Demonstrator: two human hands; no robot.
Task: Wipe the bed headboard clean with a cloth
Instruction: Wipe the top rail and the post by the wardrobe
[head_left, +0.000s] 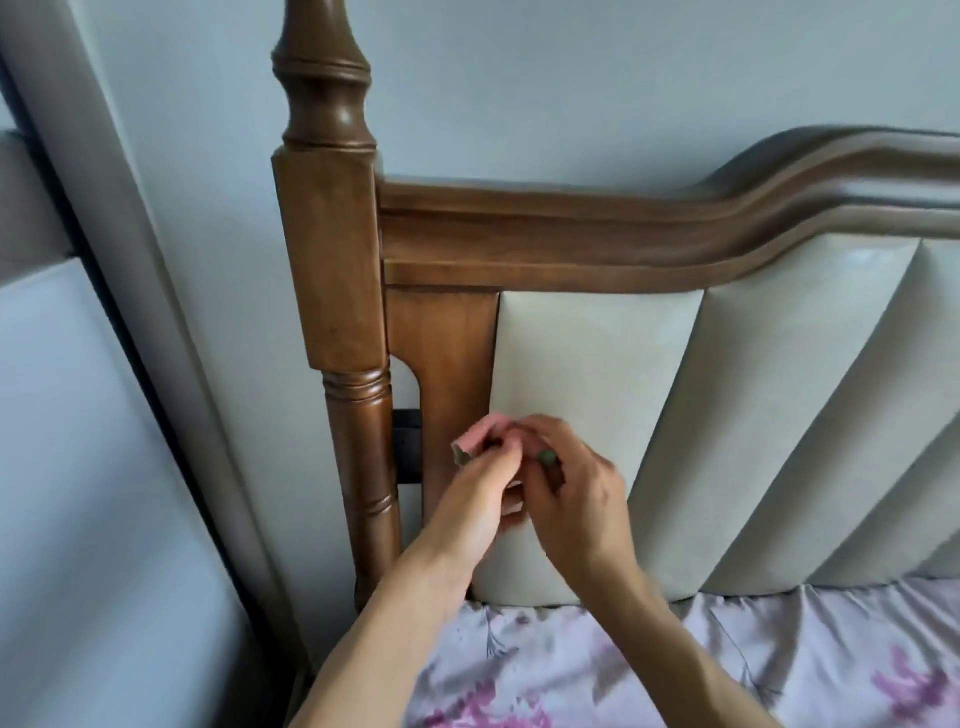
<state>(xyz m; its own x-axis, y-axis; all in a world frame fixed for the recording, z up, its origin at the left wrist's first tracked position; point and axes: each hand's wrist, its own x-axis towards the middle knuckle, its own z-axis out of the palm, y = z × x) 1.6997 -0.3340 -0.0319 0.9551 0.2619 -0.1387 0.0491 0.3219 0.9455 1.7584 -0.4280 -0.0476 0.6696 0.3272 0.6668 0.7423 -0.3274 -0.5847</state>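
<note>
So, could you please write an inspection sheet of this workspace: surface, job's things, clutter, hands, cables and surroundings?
Surface: headboard, brown wood frame with cream padded panels; no dirt can be told.
Job's things: pink cloth, bunched, held in front of the headboard's left edge.
Clutter: nothing seen.
Hands: left hand and right hand both grip the cloth.
Cables: nothing seen; a dark fitting sits behind the turned bedpost.
Surroundings: pale blue wall; floral bedding below.
</note>
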